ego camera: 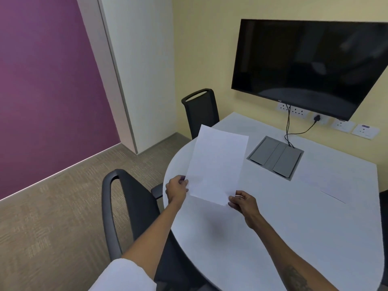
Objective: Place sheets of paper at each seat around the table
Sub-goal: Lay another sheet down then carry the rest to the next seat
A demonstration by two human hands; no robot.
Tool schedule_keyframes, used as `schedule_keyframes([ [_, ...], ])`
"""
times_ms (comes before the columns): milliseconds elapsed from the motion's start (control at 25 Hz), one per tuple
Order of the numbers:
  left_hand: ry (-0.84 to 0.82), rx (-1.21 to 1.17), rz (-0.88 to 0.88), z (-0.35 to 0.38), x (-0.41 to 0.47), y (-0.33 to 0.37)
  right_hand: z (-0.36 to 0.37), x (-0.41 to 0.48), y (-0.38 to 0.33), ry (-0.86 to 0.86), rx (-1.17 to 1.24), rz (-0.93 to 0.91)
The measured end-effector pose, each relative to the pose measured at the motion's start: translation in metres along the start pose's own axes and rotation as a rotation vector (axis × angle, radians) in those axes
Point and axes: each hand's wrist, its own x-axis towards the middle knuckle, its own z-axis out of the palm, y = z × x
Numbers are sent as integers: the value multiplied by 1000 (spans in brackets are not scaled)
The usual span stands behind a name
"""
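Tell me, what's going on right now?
Left hand and right hand both gripping one sheet of paper, held above white table. Nothing blocking.

Both bare forearms reach forward, the left hand (177, 188) closed in a pinching grip at one lower corner of the sheet (216, 164) and the right hand (243, 203) pinching the other, thumbs uppermost.

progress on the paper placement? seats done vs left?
Done: one sheet seems to lie at the right-hand seat, faint against the table. In hand: left hand and right hand hold a sheet. Left: near chair and far chair.
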Motion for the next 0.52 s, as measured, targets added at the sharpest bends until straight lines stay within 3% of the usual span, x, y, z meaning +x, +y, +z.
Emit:
schedule_keyframes([
  [520, 27, 82, 92, -108, 43, 8, 111, -12, -3, -81, 93, -22],
])
